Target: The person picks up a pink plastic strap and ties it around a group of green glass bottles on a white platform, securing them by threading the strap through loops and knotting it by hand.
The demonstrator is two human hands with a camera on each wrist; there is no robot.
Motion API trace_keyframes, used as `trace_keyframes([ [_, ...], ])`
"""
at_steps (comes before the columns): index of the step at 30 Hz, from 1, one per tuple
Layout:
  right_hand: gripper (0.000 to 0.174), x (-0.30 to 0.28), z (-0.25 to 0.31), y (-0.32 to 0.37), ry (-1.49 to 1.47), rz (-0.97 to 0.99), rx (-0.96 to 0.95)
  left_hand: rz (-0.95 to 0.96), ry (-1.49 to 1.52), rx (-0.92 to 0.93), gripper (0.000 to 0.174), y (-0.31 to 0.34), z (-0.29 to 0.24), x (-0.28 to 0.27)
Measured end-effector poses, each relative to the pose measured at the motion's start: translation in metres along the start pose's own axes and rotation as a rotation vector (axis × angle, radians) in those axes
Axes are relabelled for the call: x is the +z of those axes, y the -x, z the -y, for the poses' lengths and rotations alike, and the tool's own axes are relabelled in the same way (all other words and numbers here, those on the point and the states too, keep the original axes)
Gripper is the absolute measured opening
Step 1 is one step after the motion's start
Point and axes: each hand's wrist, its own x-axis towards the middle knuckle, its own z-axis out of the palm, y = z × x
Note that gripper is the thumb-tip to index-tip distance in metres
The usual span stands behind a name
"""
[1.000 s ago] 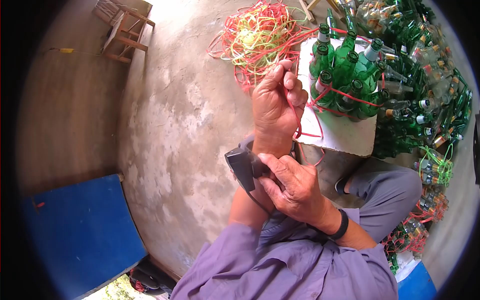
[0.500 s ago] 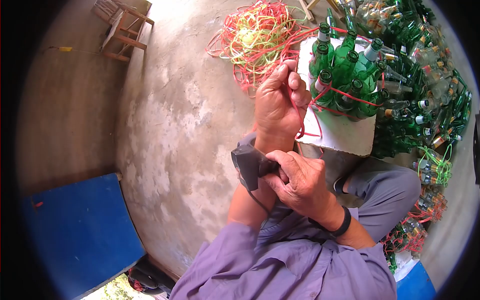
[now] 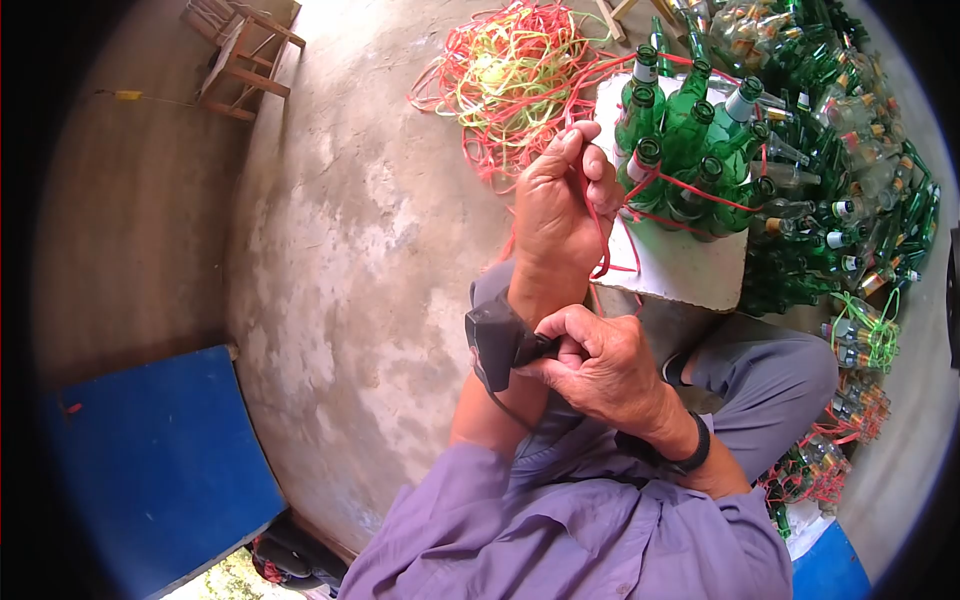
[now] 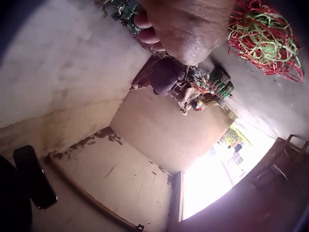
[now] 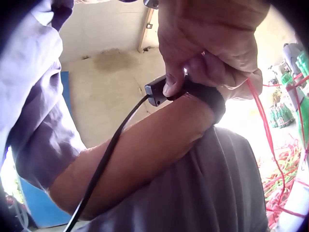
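My left hand (image 3: pixel 560 215) is turned palm up, its curled fingers holding a thin red plastic cord (image 3: pixel 603 240) that hangs down past the palm. On that forearm sits a black wrist camera (image 3: pixel 495 340) with a dark strap (image 5: pixel 208 99) and a black cable (image 5: pixel 113 140). My right hand (image 3: pixel 610 370) pinches the strap end beside the camera; its thumb rests by the black housing (image 5: pixel 157 92) in the right wrist view. Just beyond the left hand, several green glass bottles (image 3: pixel 690 130) stand grouped on a white board (image 3: pixel 690 270), with red cord looped around them.
A tangled heap of red and yellow-green cord (image 3: pixel 520 75) lies on the floor ahead. Many loose bottles (image 3: pixel 850 200) are piled along the right, with tied bundles (image 3: pixel 865 340) nearer me. A wooden stool (image 3: pixel 245 65) and a blue panel (image 3: pixel 160 470) are at the left.
The wrist camera has shifted slightly right and turned on the forearm. My right hand has changed its pinch at the strap, and the left hand has drifted a little right with the cord.
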Motion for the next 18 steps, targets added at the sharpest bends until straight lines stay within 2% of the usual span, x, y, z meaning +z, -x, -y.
trace_keyframes([
  [11,0.04,0.0009,0.0049,0.0034,-0.2,0.089,0.126,-0.006,0.018,-0.045,0.02,0.0002,0.0019,-0.0004],
  [18,0.028,-0.0055,0.0056,-0.0013,-0.251,0.145,0.211,-0.003,0.012,-0.036,0.021,0.0021,0.0027,0.0012],
])
